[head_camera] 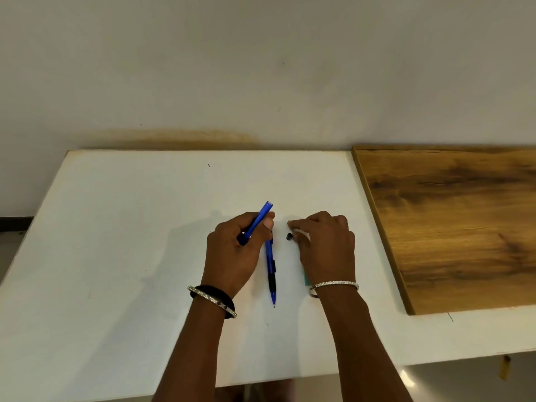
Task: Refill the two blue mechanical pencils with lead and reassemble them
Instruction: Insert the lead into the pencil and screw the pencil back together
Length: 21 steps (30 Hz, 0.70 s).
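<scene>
I judge refill midway: left hand [237, 245] grips one pencil [259, 220], right hand [324, 245] pinches near cap [289, 236], grasp unclear; second pencil [271, 274] lies on desk [130, 227].

Open white table all round you — the clutter sits in one small knot at the middle.

Your left hand [235, 250] is closed round one blue pencil [256, 221] that slants up and away, and your right hand [324, 245] rests on the table [116, 242] just beside it. The gap between them is narrow and already taken: a second blue pencil [271, 274] lies there lengthwise, tip towards you, with a small black cap [289, 236] near your right fingertips. A bit of teal shows under your right wrist. To the left and towards the far edge the surface is bare. On the right a wooden board [452, 221] lies on the table — a low step in that direction.
</scene>
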Each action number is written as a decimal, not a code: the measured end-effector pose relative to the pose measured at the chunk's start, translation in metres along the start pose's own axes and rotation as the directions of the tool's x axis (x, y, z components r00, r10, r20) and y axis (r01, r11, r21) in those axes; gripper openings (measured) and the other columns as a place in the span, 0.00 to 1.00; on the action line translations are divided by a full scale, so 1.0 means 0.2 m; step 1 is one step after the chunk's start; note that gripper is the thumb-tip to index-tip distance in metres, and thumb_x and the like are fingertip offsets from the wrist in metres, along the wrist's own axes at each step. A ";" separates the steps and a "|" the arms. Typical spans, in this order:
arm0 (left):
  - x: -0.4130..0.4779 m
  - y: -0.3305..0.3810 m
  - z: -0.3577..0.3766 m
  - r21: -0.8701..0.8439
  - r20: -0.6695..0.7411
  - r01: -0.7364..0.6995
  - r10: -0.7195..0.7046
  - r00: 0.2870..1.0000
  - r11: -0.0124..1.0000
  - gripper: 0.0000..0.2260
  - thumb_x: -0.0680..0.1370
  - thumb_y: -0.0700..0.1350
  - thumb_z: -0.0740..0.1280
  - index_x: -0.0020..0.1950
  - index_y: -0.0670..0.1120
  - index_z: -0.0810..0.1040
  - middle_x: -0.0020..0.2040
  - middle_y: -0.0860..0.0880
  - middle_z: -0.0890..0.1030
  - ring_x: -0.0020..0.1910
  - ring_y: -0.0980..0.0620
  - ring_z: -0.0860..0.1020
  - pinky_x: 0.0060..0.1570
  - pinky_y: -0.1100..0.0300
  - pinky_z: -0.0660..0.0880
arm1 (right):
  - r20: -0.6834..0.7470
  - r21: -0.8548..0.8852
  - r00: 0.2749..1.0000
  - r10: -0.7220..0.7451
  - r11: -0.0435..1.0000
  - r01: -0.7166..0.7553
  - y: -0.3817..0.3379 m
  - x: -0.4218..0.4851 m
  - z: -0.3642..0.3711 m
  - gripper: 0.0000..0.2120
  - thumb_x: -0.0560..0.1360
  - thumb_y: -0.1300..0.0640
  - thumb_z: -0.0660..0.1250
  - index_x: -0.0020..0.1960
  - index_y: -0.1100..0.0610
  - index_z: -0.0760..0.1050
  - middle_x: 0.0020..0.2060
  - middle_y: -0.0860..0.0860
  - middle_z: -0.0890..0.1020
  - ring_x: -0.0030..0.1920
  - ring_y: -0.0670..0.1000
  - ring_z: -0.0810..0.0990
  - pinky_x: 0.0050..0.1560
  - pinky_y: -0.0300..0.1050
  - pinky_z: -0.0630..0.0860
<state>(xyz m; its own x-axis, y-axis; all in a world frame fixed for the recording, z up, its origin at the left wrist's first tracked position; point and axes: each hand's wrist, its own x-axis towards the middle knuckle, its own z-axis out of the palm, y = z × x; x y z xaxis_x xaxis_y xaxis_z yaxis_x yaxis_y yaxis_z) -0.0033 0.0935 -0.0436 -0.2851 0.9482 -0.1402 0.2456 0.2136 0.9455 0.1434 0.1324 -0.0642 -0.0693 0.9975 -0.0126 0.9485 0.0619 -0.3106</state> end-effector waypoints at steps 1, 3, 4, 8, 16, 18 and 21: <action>0.00 0.00 0.00 0.005 0.000 -0.001 0.001 1.000 1.000 0.11 0.77 0.51 0.67 0.56 0.49 0.84 0.48 0.52 0.85 0.46 0.51 0.81 0.50 0.50 0.80 | 0.001 0.000 1.000 0.010 1.000 -0.010 0.00 0.01 0.00 0.14 0.79 0.51 0.64 0.64 0.44 0.76 0.59 0.47 0.79 0.61 0.52 0.71 0.58 0.43 0.68; 0.00 0.00 -0.01 0.013 0.000 -0.005 0.005 1.000 1.000 0.12 0.77 0.52 0.67 0.55 0.49 0.84 0.47 0.51 0.85 0.45 0.51 0.80 0.50 0.49 0.80 | -0.015 0.021 0.999 0.029 0.999 -0.029 0.00 0.01 0.00 0.13 0.78 0.50 0.65 0.62 0.46 0.78 0.58 0.48 0.81 0.60 0.52 0.73 0.58 0.43 0.68; 0.00 -0.01 -0.01 0.016 -0.001 -0.006 0.006 1.000 1.000 0.12 0.77 0.52 0.67 0.55 0.49 0.84 0.45 0.51 0.85 0.44 0.50 0.80 0.49 0.48 0.80 | -0.032 0.039 0.999 0.036 0.999 -0.035 0.00 0.01 -0.01 0.12 0.78 0.50 0.66 0.61 0.47 0.80 0.56 0.48 0.82 0.59 0.52 0.73 0.57 0.44 0.68; 0.00 -0.01 -0.02 0.027 -0.005 -0.012 0.012 1.000 1.000 0.11 0.76 0.53 0.67 0.55 0.51 0.84 0.43 0.52 0.85 0.43 0.49 0.79 0.47 0.48 0.80 | -0.071 0.101 0.995 0.065 0.993 -0.057 0.00 0.01 -0.01 0.09 0.76 0.51 0.69 0.55 0.50 0.82 0.52 0.49 0.83 0.56 0.52 0.74 0.56 0.45 0.69; 0.00 -0.03 -0.03 0.072 0.008 -0.022 0.022 1.000 0.997 0.10 0.76 0.51 0.68 0.56 0.51 0.84 0.44 0.54 0.85 0.38 0.56 0.77 0.45 0.58 0.78 | -0.102 0.757 0.970 0.221 0.650 -0.069 0.00 0.00 -0.12 0.05 0.69 0.53 0.76 0.45 0.50 0.83 0.40 0.42 0.85 0.44 0.43 0.81 0.47 0.41 0.78; 0.00 -0.04 -0.02 0.118 0.021 -0.045 0.043 0.999 0.992 0.11 0.77 0.51 0.68 0.57 0.51 0.83 0.47 0.54 0.85 0.39 0.58 0.77 0.44 0.66 0.74 | -0.048 0.861 0.983 0.175 0.506 -0.048 -0.02 0.00 -0.16 0.05 0.70 0.53 0.75 0.45 0.47 0.83 0.41 0.42 0.86 0.45 0.43 0.83 0.44 0.40 0.79; 0.00 -0.04 -0.02 0.183 0.043 -0.071 0.064 0.997 0.980 0.12 0.77 0.51 0.68 0.59 0.51 0.83 0.51 0.55 0.85 0.43 0.60 0.77 0.41 0.75 0.68 | -0.009 0.901 0.997 0.070 0.434 -0.023 -0.06 -0.01 -0.16 0.04 0.73 0.56 0.72 0.47 0.49 0.82 0.43 0.46 0.87 0.46 0.47 0.84 0.38 0.39 0.78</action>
<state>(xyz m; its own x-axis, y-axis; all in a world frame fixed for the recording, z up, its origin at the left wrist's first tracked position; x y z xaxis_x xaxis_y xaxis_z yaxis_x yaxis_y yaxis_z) -0.0080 0.0914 -0.0493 -0.2285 0.9692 -0.0920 0.4309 0.1855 0.8831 0.1426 0.1315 -0.0298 0.0005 0.9997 -0.0260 0.1350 -0.0258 -0.9905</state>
